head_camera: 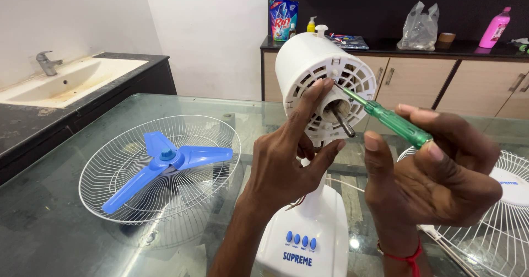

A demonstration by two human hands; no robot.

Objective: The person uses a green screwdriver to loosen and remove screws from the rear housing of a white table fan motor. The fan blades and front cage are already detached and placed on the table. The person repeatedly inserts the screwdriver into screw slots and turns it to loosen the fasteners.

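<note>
- A glass-topped table (66, 222) spreads beneath both hands. Its near left corner is bare, and its far edge lies well beyond the fingertips.
- A white plastic pedestal fan body (317, 84) stands upright on the table. Its round motor housing faces the viewer, with the bare metal shaft (343, 121) sticking out just below the left fingertips. Judging by this, the fan is already stripped: both grilles and the blade are off, and only work on the housing face is left.
- A white wire fan grille (160, 169) lies flat, well to the left of the left hand, cradling the blue three-winged plastic blade (165, 164).
- A second white wire grille (496, 211) lies just right of the right hand, partly cut off by the frame edge.
- The left hand (281, 161) steadies the housing, fingers spread, index tip touching the face and thumb on the neck below.
- The right hand (435, 172) curls its fingers closed around a green see-through screwdriver (394, 120), whose tip meets the housing beside the left index fingertip.
- A sink (66, 81) sits far left; cupboards stand behind the fan.
</note>
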